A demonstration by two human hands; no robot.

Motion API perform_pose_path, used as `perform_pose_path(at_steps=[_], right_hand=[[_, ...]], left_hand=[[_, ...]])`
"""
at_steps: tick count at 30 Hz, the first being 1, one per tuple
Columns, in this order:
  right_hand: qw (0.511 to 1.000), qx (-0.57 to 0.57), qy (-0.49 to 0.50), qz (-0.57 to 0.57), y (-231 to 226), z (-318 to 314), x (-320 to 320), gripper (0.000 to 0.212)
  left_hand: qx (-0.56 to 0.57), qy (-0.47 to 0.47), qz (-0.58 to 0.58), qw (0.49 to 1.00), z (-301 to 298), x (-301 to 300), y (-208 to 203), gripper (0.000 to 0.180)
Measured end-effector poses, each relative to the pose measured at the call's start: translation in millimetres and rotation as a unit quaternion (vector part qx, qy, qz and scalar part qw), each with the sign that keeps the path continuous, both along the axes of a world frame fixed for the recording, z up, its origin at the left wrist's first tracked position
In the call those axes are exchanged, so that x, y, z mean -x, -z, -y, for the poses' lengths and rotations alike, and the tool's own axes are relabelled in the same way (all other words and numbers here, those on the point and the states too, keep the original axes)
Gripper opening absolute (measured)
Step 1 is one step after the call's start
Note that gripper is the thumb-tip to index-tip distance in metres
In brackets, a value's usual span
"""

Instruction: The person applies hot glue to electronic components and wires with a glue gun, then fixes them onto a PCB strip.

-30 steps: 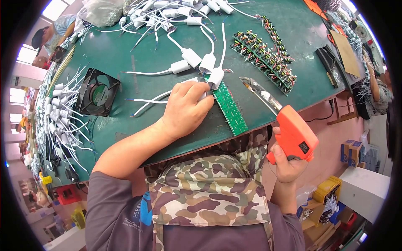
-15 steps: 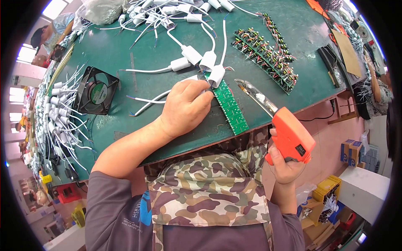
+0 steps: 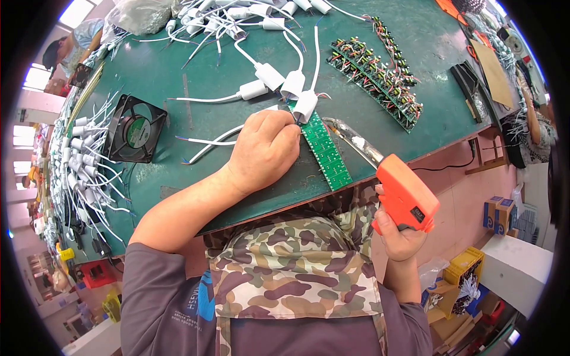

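My right hand [image 3: 401,240] is wrapped around the grip of an orange soldering gun [image 3: 408,194]. Its metal tip points left and reaches close to the right edge of a green circuit board [image 3: 326,155]. Lying slantwise near the table's front edge, the board has white lamp sockets with cables at its far end. One white socket [image 3: 305,107] covers part of the board there. My left hand [image 3: 267,148] is closed, thumb and fingers pinched beside that socket; what they grip is hidden. Another socket's cable [image 3: 217,141] runs out to the left from behind this hand.
A black fan [image 3: 136,129] stands on the green table [image 3: 196,184] at left, beside a heap of white cabled sockets [image 3: 83,163]. More sockets [image 3: 237,13] lie at the far side. Rows of populated circuit boards [image 3: 380,83] are at right. A black cord [image 3: 442,169] hangs past the edge.
My right hand has moved the soldering gun slightly left, bringing its tip nearer the board. My left hand stays almost in place.
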State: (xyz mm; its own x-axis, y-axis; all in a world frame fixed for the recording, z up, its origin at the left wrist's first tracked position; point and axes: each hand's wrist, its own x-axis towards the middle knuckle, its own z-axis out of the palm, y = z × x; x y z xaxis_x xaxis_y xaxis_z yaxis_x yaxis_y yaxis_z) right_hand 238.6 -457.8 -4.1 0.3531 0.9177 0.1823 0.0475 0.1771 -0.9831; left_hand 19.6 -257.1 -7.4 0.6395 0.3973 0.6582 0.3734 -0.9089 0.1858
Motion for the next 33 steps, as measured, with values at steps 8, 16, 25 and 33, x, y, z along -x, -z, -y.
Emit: perform_pose_path(at_steps=[8, 16, 25, 33], right_hand=[[0.998, -0.016, -0.052, 0.044, 4, -1, -4, 0.042], [0.993, -0.013, -0.100, 0.055, 5, -3, -2, 0.042], [0.992, -0.002, -0.096, 0.082, 13, -6, -6, 0.043], [0.990, -0.009, -0.090, 0.108, 12, -5, -6, 0.040]], left_hand=[[-0.012, 0.000, -0.027, 1.000, -1, 1, 4, 0.020], [-0.012, -0.003, -0.028, 1.000, 0, 1, 4, 0.020], [-0.009, 0.000, -0.025, 1.000, 0, 1, 4, 0.021], [-0.010, 0.003, -0.028, 1.000, -1, 2, 4, 0.021]])
